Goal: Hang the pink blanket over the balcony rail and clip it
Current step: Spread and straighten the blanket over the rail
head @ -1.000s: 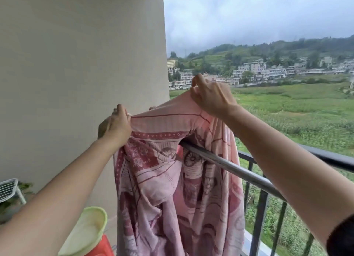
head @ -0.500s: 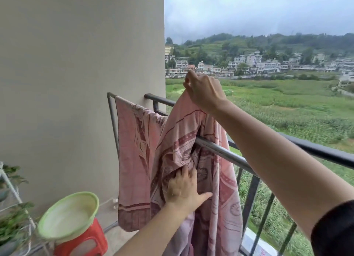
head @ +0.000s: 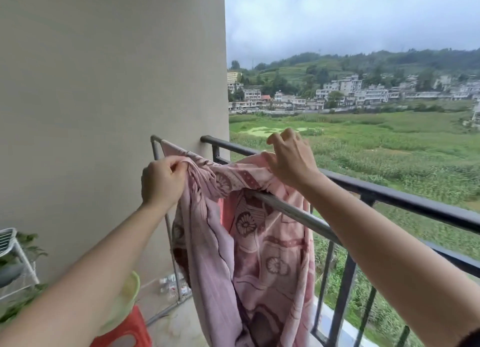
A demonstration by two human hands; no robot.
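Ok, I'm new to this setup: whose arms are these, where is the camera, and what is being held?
There is no machine here. A person works bare-handed, and the one camera sits on their head looking down, so both arms reach in from below. The left hand grips a bunched edge of the blanket. The right hand seems to pinch its top edge further along. The blanket hangs over a silver bar just inside the black rail. No clip shows. At lower left, a green basin sits on a red stool.

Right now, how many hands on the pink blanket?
2. The left hand grips the pink blanket bunched at the silver bar, wall end; the right hand pinches its edge above the bar.
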